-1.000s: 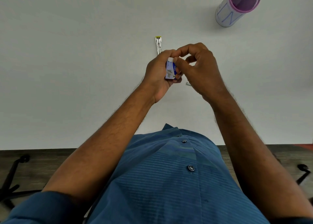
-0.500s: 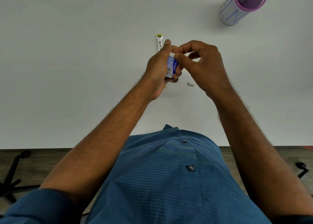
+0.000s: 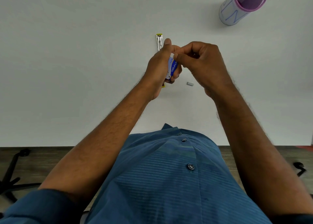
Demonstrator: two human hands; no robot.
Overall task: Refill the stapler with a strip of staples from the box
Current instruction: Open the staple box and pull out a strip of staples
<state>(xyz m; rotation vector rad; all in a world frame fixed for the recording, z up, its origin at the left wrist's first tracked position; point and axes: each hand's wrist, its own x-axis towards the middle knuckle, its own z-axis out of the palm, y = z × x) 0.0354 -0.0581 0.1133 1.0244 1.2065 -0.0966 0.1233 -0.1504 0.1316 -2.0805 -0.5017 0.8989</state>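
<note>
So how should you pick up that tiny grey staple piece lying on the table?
Pinch the staple strip across its two long sides with thumb and fingertip, coming straight down from above. It lies flat and low on the white table, with bare table all around it, so a hand probably can't get under it.

Your left hand (image 3: 159,68) hides most of the yellow-ended metal stapler (image 3: 159,40) and half the blue-white staple box (image 3: 172,68). Box print too small to read. Purple-rimmed white cup (image 3: 237,8) cut off at top edge.
</note>
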